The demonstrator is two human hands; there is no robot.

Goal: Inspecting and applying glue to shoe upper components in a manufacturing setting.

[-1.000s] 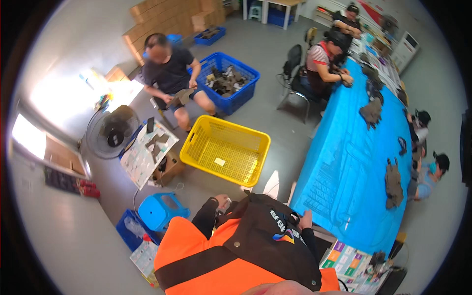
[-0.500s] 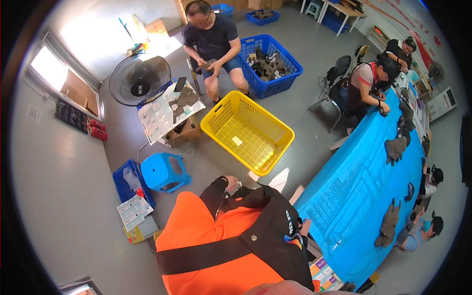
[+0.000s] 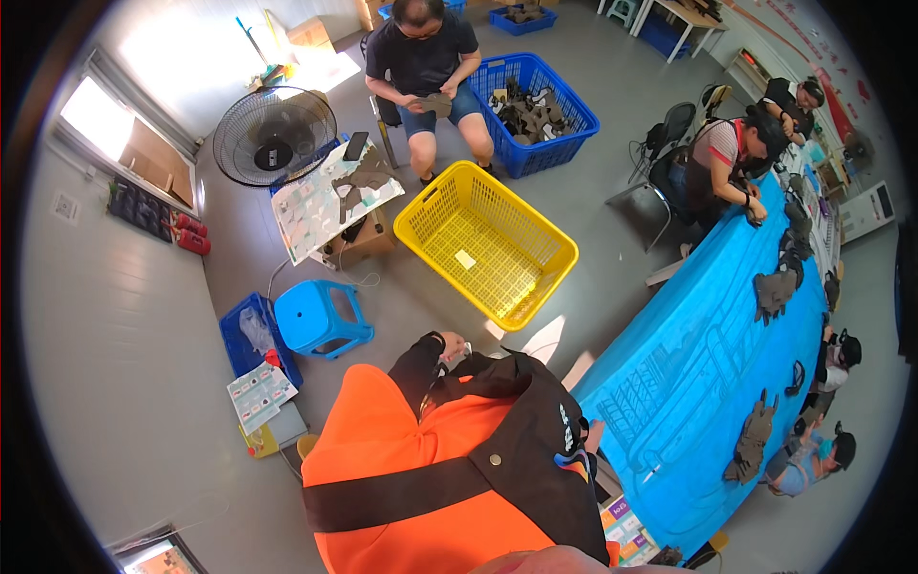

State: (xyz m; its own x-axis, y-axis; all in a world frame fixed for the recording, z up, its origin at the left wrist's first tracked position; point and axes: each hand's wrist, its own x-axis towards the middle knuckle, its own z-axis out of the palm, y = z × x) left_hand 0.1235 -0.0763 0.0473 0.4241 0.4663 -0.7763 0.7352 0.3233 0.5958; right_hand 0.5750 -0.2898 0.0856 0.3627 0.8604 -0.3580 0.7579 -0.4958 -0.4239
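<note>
My left hand (image 3: 451, 346) is in front of my orange and black jacket (image 3: 421, 450), its fingers curled by a small pale thing I cannot make out. Only a strip of my right hand (image 3: 595, 437) shows past the jacket's dark front, near the edge of the blue-covered table (image 3: 631, 421); its fingers are hidden. Ahead of both hands, a yellow plastic basket (image 3: 411, 230) stands on the floor with a pale label at its bottom.
A seated person (image 3: 421, 57) handles a grey-brown glove (image 3: 437, 104) beside a blue basket (image 3: 545, 158) of gloves. A blue stool (image 3: 311, 316), a fan (image 3: 275, 139) and a small table (image 3: 306, 230) stand left. Several people work along the blue-covered table, where gloves (image 3: 753, 435) lie.
My view has shifted slightly, so the yellow basket sits a little higher and further right. The seated person now holds the glove in both hands. My hands stay by the jacket.
</note>
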